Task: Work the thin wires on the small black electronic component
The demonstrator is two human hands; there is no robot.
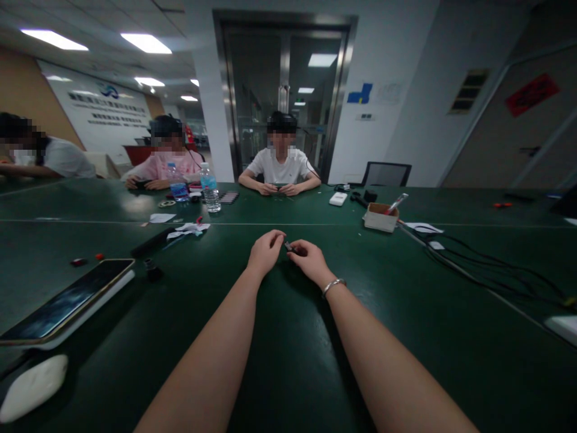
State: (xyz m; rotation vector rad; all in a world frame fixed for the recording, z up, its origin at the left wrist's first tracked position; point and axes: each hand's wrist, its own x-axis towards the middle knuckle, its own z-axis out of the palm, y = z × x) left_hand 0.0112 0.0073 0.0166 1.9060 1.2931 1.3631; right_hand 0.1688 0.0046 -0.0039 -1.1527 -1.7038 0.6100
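Over the green table, my right hand holds a small dark object with a metallic end between thumb and fingers. That end points toward my left hand. My left hand is closed, its thumb and fingertips together just left of the object; whatever they pinch, if anything, is too small to make out. A silver bracelet is on my right wrist.
A phone on a white box and a white mouse lie at left. Water bottles, a small box with a pen and black cables lie farther off. Several people sit opposite; one faces me.
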